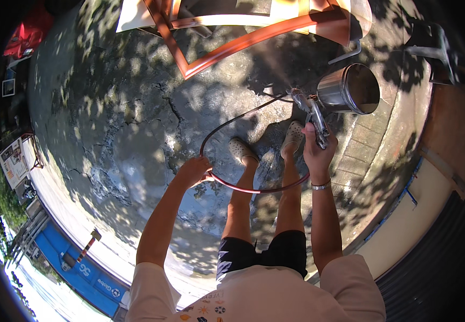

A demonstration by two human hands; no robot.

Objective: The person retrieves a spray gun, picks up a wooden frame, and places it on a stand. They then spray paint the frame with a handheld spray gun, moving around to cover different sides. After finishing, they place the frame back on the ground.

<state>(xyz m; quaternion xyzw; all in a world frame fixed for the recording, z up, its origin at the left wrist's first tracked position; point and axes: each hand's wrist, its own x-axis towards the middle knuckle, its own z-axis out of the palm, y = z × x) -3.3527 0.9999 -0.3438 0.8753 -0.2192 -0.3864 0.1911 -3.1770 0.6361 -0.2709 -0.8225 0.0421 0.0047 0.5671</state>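
Observation:
My right hand [318,153] is closed on the handle of a silver spray gun [310,110], which has a large metal cup [334,88] at its right side. A faint mist rises from the nozzle toward an orange-painted frame [232,48] at the top. My left hand [195,172] is closed around a dark red hose [254,190], which loops between my hands and up toward the gun. My feet, in beige clogs [243,150], stand below the gun on cracked, shade-dappled concrete [125,118].
At the upper right stands a dark object with grey metal parts [436,51]. A red item [26,29], a signboard [12,163] and a blue painted wall [74,257] line the left. A low cream wall [396,236] runs along the right.

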